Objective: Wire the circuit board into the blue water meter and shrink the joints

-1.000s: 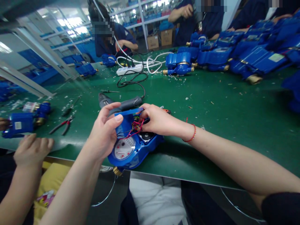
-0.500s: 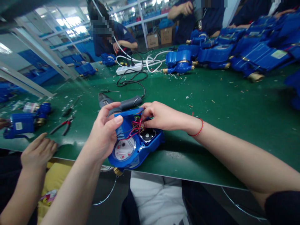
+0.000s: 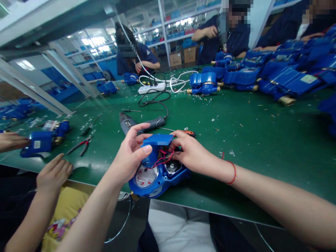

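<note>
A blue water meter (image 3: 164, 183) lies at the table's front edge, its round dial (image 3: 147, 177) facing up. My left hand (image 3: 128, 157) holds the meter's raised blue cover (image 3: 159, 139) between thumb and fingers. Red and dark wires (image 3: 163, 160) run from under the cover into the open compartment, beside a round black part (image 3: 172, 166). At those wires, on the compartment's right side, my right hand (image 3: 196, 154) has its fingers pinched together. Its fingertips are partly hidden by the cover and wires.
Behind my hands lie a grey heat gun (image 3: 128, 122) and an orange-handled screwdriver (image 3: 189, 133). Pliers (image 3: 83, 144) lie left, near a co-worker's hand (image 3: 54, 175) and another blue meter (image 3: 39, 141). A white power strip (image 3: 151, 88) and several blue meters (image 3: 243, 77) stand farther back.
The camera view has shifted, so the scene sits lower and further right. The cover has tipped to show more of its flat top. My right hand stays at the wires.
</note>
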`<action>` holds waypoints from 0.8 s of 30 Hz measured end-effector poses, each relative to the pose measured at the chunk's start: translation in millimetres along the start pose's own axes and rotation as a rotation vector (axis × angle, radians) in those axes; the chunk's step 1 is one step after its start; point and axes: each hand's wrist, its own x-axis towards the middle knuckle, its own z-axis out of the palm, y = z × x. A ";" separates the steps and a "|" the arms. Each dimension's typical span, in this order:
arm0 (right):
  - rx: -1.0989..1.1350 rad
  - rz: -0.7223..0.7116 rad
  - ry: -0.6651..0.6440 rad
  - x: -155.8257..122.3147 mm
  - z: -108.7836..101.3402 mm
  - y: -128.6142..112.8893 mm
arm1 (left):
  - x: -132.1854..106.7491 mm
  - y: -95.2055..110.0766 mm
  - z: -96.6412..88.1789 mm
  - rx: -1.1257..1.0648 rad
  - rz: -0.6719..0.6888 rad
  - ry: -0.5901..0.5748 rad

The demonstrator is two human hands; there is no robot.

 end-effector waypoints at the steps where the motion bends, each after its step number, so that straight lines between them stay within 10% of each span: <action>1: 0.012 -0.011 0.021 -3.8 2.0 -0.1 | -0.5 -0.5 -1.5 0.026 0.011 -0.024; 13: 0.335 0.199 0.035 3.3 19.0 -8.4 | -23.6 9.5 5.9 0.439 0.062 -0.056; 20: 0.343 0.247 0.069 2.5 26.2 -12.5 | -36.8 -7.0 23.1 1.037 0.427 0.223; 24: 0.311 0.249 0.079 -3.4 22.8 -18.6 | -37.7 -9.0 26.7 1.149 0.312 0.267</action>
